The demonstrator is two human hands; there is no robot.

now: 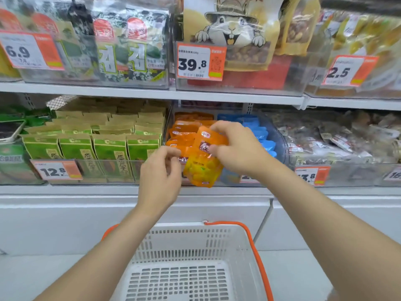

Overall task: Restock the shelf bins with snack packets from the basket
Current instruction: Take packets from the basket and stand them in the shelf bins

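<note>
A glossy, crinkled orange packet [204, 164] was pinched by the raised right hand [237, 146] before the clear plastic bin [281, 140]; the left hand [161, 170] was curled beside it, its grip not discernible.

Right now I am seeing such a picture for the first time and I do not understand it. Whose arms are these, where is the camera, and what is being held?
There is no machine here: a person works with two bare hands. The single picture comes from a camera worn on the person's head, looking forward and down, so both arms reach in from below. The right hand grips an orange packet near its top, in front of a clear shelf bin that holds a stack of orange packets and blue packets. The left hand is at the packet's left edge; I cannot tell whether it pinches it. Green packets fill the bin on the left. Below is a white basket; no packets show in it.
</note>
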